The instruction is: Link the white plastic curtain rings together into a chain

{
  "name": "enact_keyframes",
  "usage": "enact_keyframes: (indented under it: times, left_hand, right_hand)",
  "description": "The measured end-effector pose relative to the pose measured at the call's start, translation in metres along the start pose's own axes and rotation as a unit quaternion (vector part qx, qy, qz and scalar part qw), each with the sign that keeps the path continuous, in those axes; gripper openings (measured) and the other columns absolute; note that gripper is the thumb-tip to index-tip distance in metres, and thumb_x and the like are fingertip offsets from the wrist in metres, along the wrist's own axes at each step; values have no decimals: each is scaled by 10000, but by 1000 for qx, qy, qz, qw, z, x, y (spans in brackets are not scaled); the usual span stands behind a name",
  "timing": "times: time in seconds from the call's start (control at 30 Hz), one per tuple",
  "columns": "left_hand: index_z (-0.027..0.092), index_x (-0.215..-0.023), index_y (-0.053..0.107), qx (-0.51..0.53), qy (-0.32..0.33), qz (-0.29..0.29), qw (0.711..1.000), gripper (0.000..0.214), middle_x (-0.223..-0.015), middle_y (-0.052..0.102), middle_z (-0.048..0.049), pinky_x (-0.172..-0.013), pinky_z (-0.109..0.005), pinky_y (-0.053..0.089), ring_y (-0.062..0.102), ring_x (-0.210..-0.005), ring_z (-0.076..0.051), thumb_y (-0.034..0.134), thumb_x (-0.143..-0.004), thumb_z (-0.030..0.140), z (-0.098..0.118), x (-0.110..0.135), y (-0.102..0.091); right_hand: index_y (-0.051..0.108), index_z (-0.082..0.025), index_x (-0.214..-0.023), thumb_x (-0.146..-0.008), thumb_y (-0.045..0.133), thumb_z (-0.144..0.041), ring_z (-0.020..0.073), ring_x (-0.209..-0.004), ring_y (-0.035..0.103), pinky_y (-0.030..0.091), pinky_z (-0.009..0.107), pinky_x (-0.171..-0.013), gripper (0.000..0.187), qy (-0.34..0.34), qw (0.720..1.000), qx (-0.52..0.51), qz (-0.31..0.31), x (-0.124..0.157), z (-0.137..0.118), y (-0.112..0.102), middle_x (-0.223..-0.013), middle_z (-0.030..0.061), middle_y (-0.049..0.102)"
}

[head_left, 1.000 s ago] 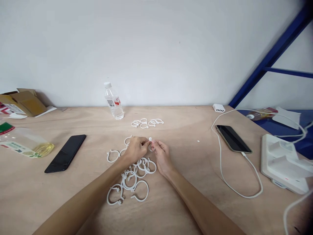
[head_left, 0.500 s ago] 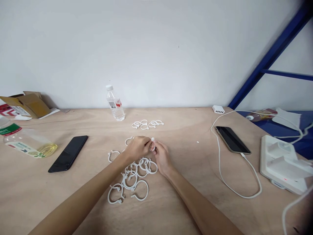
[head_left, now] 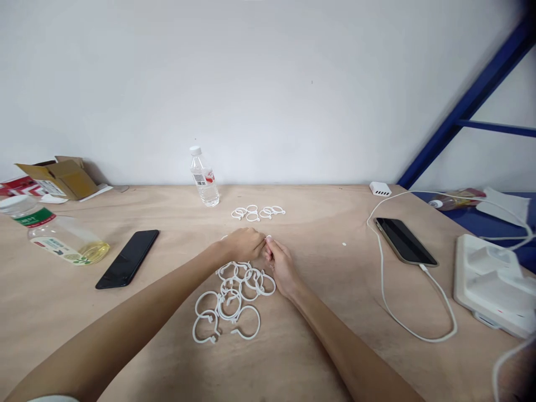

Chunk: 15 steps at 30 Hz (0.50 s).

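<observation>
Now, going from left to right, the clear bottle (head_left: 62, 245) with yellow liquid and the black phone (head_left: 128, 259) lie untouched on the bench (head_left: 167, 357). A pale sleeve edge (head_left: 54, 398) has come into sight at the near left, and our left forearm has swung to a flatter slant. That uncovers more of the near rings (head_left: 229, 318), a loose, overlapping heap of white rings between our arms, some with a visible gap in the loop. Beyond them the far rings (head_left: 252, 213), a small group, lie just as they did a second ago, so we take it that none has been added.

Our left hand (head_left: 246, 244) has rolled over, knuckles uppermost, and now hides its own fingertips; we cannot tell how tightly that grip is closed, or on what. Our right hand (head_left: 283, 268) meets it, thumb and finger pinched on a white piece (head_left: 268, 238). A second ago a loop showed there; now only a small bit peeps out at the thumb. We judge this to be a twist or press with both hands, the piece not yet released. Farther right, the white cable (head_left: 381, 273) and the charging phone (head_left: 405, 241) lie well apart from the work.
</observation>
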<state>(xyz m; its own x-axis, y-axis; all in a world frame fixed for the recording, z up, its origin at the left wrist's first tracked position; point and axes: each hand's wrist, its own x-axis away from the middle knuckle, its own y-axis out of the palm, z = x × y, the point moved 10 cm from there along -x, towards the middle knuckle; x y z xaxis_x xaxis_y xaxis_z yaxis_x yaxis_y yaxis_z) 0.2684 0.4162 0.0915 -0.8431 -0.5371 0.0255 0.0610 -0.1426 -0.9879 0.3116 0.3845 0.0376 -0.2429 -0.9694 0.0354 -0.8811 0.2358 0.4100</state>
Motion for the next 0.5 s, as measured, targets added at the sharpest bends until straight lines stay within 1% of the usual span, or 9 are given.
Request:
enact_keyframes:
  times: [0.1,0.27,0.4,0.5]
  left_hand:
    - [145,-708,655,49,1,1,999,319,-721,706,-92,-627,-251,435,635,-649,-176,375,-861,161,1,-3,4]
    - [143,-631,632,114,-33,21,993,390,-674,694,-55,-621,-219,419,600,-615,-134,338,-885,184,-5,-6,9]
    - [136,-550,580,130,-78,37,988,465,-532,609,-35,-530,-220,378,542,-518,-126,295,-903,240,-17,-7,10]
    - [139,-549,577,130,-83,40,987,456,-529,594,-27,-524,-221,361,517,-504,-119,301,-897,241,-21,-8,9]
  right_hand:
    - [366,-214,-526,-723,588,-581,83,-441,220,185,254,-438,471,-5,1000,-11,20,-1,2,-4,-474,-74,317]
    - [384,-212,-544,-723,599,-553,84,-456,235,193,254,-455,441,-19,998,-43,32,0,3,-6,-502,-75,315]
    - [390,-208,-538,-715,628,-534,82,-458,233,194,250,-454,441,-23,997,-65,22,1,3,-2,-503,-77,301]
    - [403,-200,-530,-714,638,-514,79,-460,245,192,242,-450,433,-12,996,-86,11,1,5,1,-512,-71,320]
